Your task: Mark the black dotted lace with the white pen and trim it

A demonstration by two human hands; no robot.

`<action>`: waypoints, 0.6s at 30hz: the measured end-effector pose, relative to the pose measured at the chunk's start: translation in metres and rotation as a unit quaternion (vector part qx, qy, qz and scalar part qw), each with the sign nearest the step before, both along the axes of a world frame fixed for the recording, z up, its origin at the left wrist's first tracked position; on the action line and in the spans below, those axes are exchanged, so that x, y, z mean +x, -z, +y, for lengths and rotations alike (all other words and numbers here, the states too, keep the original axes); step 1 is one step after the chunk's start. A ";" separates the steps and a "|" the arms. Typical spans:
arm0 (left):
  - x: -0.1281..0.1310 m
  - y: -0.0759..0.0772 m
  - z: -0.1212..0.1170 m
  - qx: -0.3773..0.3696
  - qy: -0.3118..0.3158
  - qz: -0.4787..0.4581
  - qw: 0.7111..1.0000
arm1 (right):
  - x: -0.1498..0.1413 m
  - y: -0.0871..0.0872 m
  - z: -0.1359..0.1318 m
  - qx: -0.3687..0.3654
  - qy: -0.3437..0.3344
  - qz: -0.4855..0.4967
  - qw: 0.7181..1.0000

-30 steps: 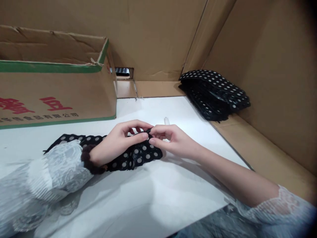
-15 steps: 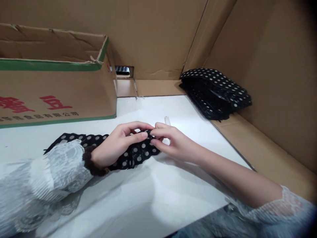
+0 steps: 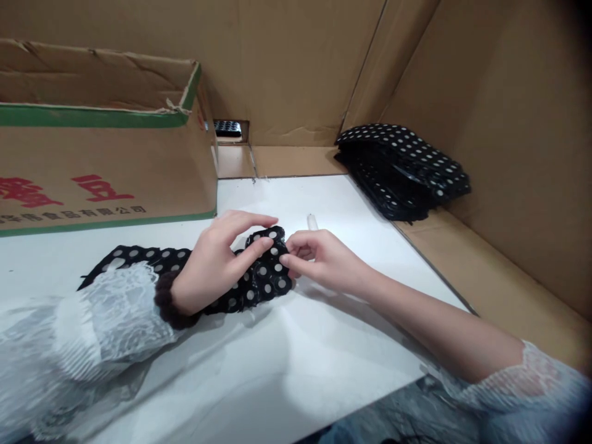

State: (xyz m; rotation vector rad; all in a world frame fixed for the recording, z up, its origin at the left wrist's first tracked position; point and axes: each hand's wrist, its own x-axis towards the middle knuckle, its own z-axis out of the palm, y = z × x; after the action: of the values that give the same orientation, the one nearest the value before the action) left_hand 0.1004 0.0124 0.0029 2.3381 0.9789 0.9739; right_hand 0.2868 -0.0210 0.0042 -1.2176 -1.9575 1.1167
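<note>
A black sheet with rows of pale round dots (image 3: 263, 271) lies crosswise on the white table, part of it beneath my left wrist and sleeve. My left hand (image 3: 222, 256) spans it from above, thumb resting on the dotted face and index finger stretched past its far edge, with a gap between them. At the sheet's right end, my right hand (image 3: 326, 259) has thumb and curled fingers closed on the edge. What lies between those fingertips is mostly hidden. Just behind my right hand is a small whitish cylinder (image 3: 312, 222), partly covered.
A cardboard box with green edges (image 3: 106, 160) stands at the left. Several black dotted sheets are piled (image 3: 402, 169) at the back right, against the cardboard wall (image 3: 499, 135). A dark perforated object (image 3: 227, 128) shows through a cutout in the back wall.
My left fingers have spread from the sheet's far edge and lifted away from my right fingertips. More of the sheet's right end shows. My right hand stays at that end.
</note>
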 end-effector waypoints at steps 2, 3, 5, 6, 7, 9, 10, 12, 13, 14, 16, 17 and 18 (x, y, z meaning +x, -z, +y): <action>-0.002 0.001 -0.001 0.101 -0.033 0.038 0.994 | 0.000 0.000 0.000 -0.065 0.000 0.040 0.997; -0.003 0.002 -0.002 0.118 -0.024 0.067 0.990 | -0.001 0.000 0.000 -0.085 -0.006 0.054 0.995; -0.003 0.004 -0.003 0.111 0.018 0.123 0.986 | -0.002 -0.002 -0.001 -0.089 -0.019 0.063 0.994; -0.002 0.004 -0.003 0.098 0.042 0.146 0.984 | -0.002 -0.002 -0.002 -0.077 -0.026 0.060 0.995; -0.001 0.004 -0.003 0.084 0.060 0.159 0.982 | -0.003 -0.003 -0.003 -0.062 -0.032 0.053 0.996; 0.001 0.003 -0.003 0.048 0.081 0.163 0.982 | -0.003 -0.003 -0.003 -0.029 -0.038 0.046 0.998; 0.002 0.002 -0.003 0.026 0.089 0.159 0.983 | -0.003 -0.002 -0.003 -0.018 -0.041 0.049 0.998; 0.003 -0.001 -0.003 -0.016 0.101 0.151 0.983 | -0.003 -0.002 -0.002 -0.010 -0.039 0.064 0.997; 0.003 -0.001 -0.004 -0.024 0.106 0.154 0.982 | -0.003 -0.001 -0.001 -0.009 -0.034 0.071 0.997; 0.004 -0.001 -0.005 -0.019 0.108 0.164 0.980 | -0.003 -0.001 -0.001 -0.010 -0.031 0.075 0.997; 0.005 0.000 -0.008 0.037 0.097 0.205 0.973 | -0.004 0.000 -0.001 -0.011 -0.031 0.075 0.997; 0.005 0.001 -0.010 0.078 0.087 0.229 0.966 | -0.004 0.000 -0.001 -0.008 -0.036 0.073 0.997; 0.006 0.002 -0.011 0.118 0.077 0.251 0.958 | -0.005 0.000 -0.001 -0.005 -0.042 0.071 0.997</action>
State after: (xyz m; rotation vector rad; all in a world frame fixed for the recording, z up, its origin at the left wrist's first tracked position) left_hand 0.1063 0.0010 0.0010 2.8942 0.8701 0.4590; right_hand 0.2816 -0.0222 0.0047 -1.0388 -1.9122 1.2225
